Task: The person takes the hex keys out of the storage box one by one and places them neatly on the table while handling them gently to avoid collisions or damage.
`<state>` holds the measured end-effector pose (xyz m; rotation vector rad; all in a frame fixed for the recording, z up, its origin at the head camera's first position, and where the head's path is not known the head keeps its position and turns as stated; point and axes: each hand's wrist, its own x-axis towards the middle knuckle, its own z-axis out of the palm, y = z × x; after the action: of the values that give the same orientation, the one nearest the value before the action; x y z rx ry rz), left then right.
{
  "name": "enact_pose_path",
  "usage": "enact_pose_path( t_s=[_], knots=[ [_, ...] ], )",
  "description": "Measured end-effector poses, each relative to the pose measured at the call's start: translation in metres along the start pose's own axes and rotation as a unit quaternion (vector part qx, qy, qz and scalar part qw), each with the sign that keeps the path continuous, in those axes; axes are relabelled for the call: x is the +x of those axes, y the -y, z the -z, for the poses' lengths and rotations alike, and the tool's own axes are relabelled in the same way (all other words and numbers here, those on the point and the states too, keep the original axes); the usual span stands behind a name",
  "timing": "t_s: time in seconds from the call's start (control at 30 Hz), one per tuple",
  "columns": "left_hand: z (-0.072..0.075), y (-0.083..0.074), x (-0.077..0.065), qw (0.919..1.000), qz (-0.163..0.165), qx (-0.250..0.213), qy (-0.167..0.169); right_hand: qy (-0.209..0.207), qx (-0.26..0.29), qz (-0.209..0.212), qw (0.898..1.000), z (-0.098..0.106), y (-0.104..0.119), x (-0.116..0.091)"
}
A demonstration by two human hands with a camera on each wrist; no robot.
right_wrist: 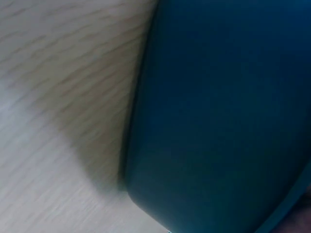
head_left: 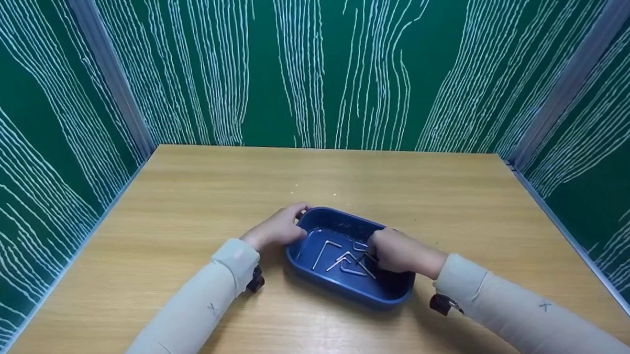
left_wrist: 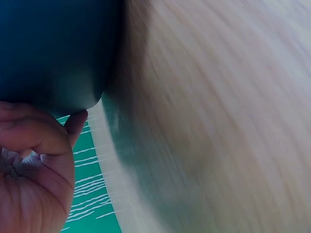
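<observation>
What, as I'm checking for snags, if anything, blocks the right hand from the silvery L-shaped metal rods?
Nothing visible: the right hand reaches into the blue oval plastic bin, beside the rods; its grip is hidden.

The tray (head_left: 334, 287) stands on the table (head_left: 231, 180). Hex keys (head_left: 320, 255) lie in it, mostly left of the right hand (head_left: 399, 250).

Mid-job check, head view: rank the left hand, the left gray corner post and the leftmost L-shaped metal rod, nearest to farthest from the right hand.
1. Leftmost L-shaped metal rod: inside the blue tray, left of the right hand.
2. Left hand: at the tray's left end.
3. Left gray corner post: back left.
</observation>
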<state>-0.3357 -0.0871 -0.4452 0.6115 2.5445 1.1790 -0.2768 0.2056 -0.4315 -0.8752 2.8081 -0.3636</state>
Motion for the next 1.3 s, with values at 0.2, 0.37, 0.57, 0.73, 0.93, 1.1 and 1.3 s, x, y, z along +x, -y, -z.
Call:
enact_pose_path(
  t_s=[0.2,0.37,0.57,0.73,0.93,1.1,1.3],
  knots=[
    [-0.001,0.0,0.002,0.9999,-0.002,0.009,-0.005,0.006,0.007,0.002,1.0,0.002,0.001,0.0],
    [-0.001,-0.001,0.002,0.9999,0.003,0.014,-0.004,-0.018,-0.002,0.039,0.999,0.005,0.001,-0.003],
    [-0.001,-0.001,0.002,0.9998,-0.008,0.015,-0.009,-0.015,0.009,0.025,1.0,0.013,0.005,-0.008],
    [-0.002,0.0,0.002,0.9998,-0.004,0.017,-0.011,-0.025,0.026,0.016,0.999,0.019,0.008,-0.012],
    [-0.003,0.0,0.002,0.9996,-0.012,0.02,-0.015,-0.058,0.051,0.026,0.997,0.03,0.009,-0.017],
    [-0.004,0.0,0.002,0.9997,-0.008,0.019,-0.014,-0.082,0.07,0.021,0.994,0.043,0.009,-0.02],
    [-0.004,-0.002,0.001,0.9996,-0.009,0.018,-0.018,-0.105,0.07,0.006,0.992,0.057,0.007,-0.021]
  ],
)
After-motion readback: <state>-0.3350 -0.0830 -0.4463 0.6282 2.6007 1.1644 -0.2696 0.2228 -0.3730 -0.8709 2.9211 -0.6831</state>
